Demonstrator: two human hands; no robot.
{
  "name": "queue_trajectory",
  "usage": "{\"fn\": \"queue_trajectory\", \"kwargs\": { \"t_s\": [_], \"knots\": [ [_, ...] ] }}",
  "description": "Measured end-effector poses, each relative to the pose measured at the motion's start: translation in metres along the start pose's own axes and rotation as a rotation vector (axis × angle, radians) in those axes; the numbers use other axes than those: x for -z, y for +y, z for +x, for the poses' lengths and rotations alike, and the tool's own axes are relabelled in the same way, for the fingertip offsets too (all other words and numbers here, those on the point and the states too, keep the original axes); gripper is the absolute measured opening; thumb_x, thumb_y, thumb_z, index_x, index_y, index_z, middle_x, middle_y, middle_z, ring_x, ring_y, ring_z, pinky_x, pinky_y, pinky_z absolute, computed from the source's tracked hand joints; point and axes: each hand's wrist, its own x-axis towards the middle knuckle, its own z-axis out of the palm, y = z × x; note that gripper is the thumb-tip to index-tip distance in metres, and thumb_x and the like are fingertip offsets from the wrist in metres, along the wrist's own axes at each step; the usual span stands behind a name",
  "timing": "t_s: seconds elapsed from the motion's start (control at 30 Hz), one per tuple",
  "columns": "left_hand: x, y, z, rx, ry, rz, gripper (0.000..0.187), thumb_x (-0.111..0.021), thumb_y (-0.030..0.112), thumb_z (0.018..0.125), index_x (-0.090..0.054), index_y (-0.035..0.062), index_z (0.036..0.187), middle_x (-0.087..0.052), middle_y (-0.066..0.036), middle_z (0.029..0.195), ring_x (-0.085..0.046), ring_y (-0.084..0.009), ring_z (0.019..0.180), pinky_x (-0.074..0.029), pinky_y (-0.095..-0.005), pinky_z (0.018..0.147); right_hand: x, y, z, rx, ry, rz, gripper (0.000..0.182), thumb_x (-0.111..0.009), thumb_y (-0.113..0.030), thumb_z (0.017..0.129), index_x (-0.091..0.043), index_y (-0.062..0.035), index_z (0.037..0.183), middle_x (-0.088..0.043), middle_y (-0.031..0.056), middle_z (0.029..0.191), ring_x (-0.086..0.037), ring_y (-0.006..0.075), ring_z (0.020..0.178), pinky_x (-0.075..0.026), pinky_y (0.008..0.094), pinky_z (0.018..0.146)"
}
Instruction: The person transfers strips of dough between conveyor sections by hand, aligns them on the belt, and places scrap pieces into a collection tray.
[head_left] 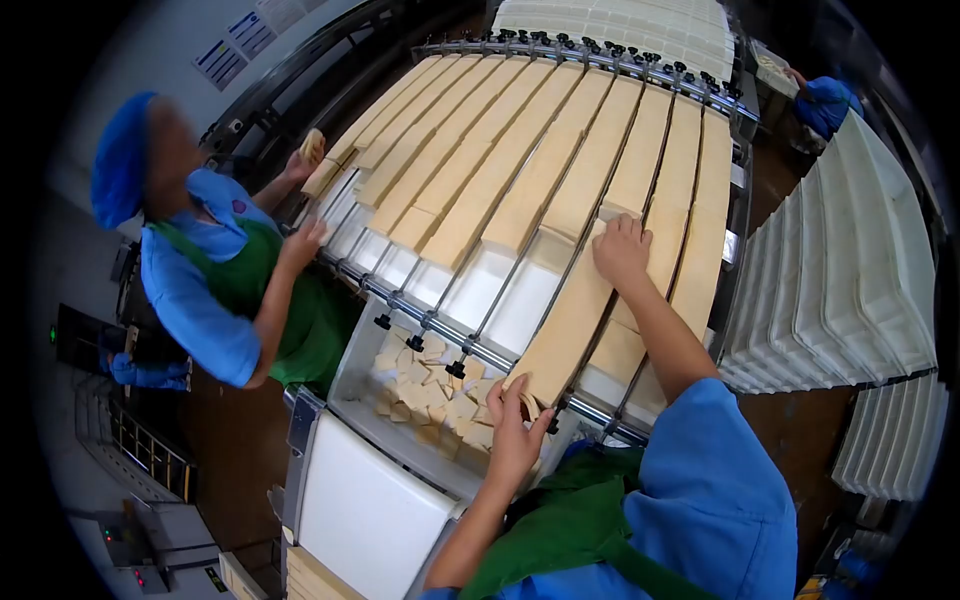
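Long pale strips (505, 190) lie side by side in lanes between metal rods on the slanted white conveyor. My left hand (515, 425) is closed on the near end of one strip (565, 335), where a few curled pieces show between the fingers at the conveyor's front bar. Farther up the same lane, my right hand (622, 250) rests on the strip's far end with its fingers bent over it, close to the end of the strip beyond. Beneath the bar, a grey bin (350, 385) holds several small cut pieces (440, 395).
At the left, a co-worker (215, 250) in blue cap and green apron holds pale pieces (312, 147) over the conveyor. Black knobs (456, 369) stick out along the front bar. Stacked white trays (810, 270) stand at the right. Another person (828, 103) is at the far right.
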Motion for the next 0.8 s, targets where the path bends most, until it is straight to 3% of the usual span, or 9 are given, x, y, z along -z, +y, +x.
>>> {"fn": "queue_trajectory", "kwargs": {
  "t_s": [0.03,0.17,0.23,0.33,0.47,0.63,0.73,0.77,0.8],
  "knots": [
    [-0.001,0.002,0.001,0.041,-0.005,-0.028,0.062,-0.070,0.014,0.082,-0.038,0.0069,0.135,-0.027,-0.025,0.135,-0.046,-0.0391,0.114,-0.042,-0.0379,0.095,-0.001,0.000,0.000,-0.002,0.050,0.005,0.035,-0.043,-0.028,0.087,-0.059,-0.0040,0.107,-0.053,0.0142,0.118,-0.044,0.0295,0.118,-0.029,0.0454,0.098],
    [-0.004,0.007,0.006,0.111,-0.017,-0.047,0.061,-0.070,0.014,0.083,-0.039,0.0068,0.135,-0.026,-0.025,0.135,-0.045,-0.0402,0.115,-0.041,-0.0383,0.096,0.018,-0.003,0.000,-0.046,-0.163,0.006,0.040,-0.043,-0.028,0.087,-0.056,-0.0032,0.116,-0.051,0.0144,0.125,-0.040,0.0297,0.122,-0.026,0.0460,0.101],
    [-0.009,0.002,0.011,0.052,-0.037,0.004,0.061,-0.069,0.013,0.083,-0.038,0.0068,0.135,-0.024,-0.025,0.137,-0.045,-0.0411,0.114,-0.041,-0.0389,0.095,0.007,0.000,0.002,-0.087,0.013,-0.057,0.053,-0.042,-0.031,0.089,-0.043,-0.0013,0.134,-0.039,0.0171,0.141,-0.029,0.0312,0.134,-0.018,0.0478,0.109],
    [-0.016,0.002,0.018,-0.023,-0.007,0.088,0.062,-0.069,0.006,0.081,-0.038,0.0065,0.135,-0.028,-0.021,0.131,-0.050,-0.0311,0.108,-0.049,-0.0336,0.086,0.004,0.012,0.011,-0.141,-0.126,0.059,0.067,-0.043,-0.037,0.091,-0.025,-0.0011,0.145,-0.022,0.0178,0.152,-0.013,0.0324,0.142,-0.005,0.0490,0.114],
    [-0.026,-0.006,0.034,-0.030,-0.066,0.051,0.060,-0.067,0.007,0.083,-0.038,0.0080,0.135,-0.025,-0.025,0.133,-0.042,-0.0354,0.116,-0.048,-0.0357,0.089,0.008,0.010,0.008,-0.111,-0.092,0.136,0.073,-0.043,-0.046,0.091,-0.021,-0.0024,0.146,-0.017,0.0168,0.154,-0.009,0.0343,0.143,-0.003,0.0537,0.113],
    [-0.040,-0.023,0.051,-0.116,-0.075,0.036,0.068,-0.063,0.003,0.080,-0.032,0.0097,0.140,-0.026,-0.028,0.135,-0.037,-0.0458,0.122,-0.035,-0.0418,0.103,0.013,-0.029,-0.063,0.387,-0.083,0.320,0.063,-0.051,-0.032,0.088,-0.031,-0.0007,0.140,-0.031,0.0212,0.146,-0.022,0.0403,0.137,-0.016,0.0613,0.106],
    [-0.039,-0.027,0.040,-0.136,0.111,-0.157,0.068,-0.056,-0.001,0.076,-0.032,0.0061,0.138,-0.034,-0.024,0.131,-0.037,-0.0414,0.121,-0.034,-0.0404,0.103,0.040,-0.045,-0.127,0.750,-0.161,0.878,0.050,-0.052,-0.008,0.074,-0.046,0.0012,0.124,-0.047,0.0243,0.129,-0.037,0.0411,0.128,-0.021,0.0551,0.102],
    [-0.036,-0.027,0.036,-0.162,0.231,-0.117,0.066,-0.052,-0.003,0.074,-0.032,0.0049,0.137,-0.034,-0.023,0.130,-0.037,-0.0407,0.122,-0.034,-0.0394,0.102,0.034,-0.042,-0.140,0.970,-0.048,0.670,0.038,-0.051,-0.005,0.072,-0.055,-0.0013,0.110,-0.047,0.0235,0.129,-0.037,0.0390,0.128,-0.023,0.0547,0.100],
    [-0.021,-0.013,0.028,0.019,0.224,-0.302,0.060,-0.051,-0.002,0.075,-0.035,0.0025,0.132,-0.035,-0.023,0.129,-0.038,-0.0394,0.122,-0.033,-0.0380,0.104,0.054,-0.045,-0.153,0.985,-0.146,0.540,0.025,-0.055,-0.007,0.073,-0.062,-0.0047,0.097,-0.045,0.0212,0.133,-0.037,0.0387,0.129,-0.024,0.0572,0.099]
  ]
}}
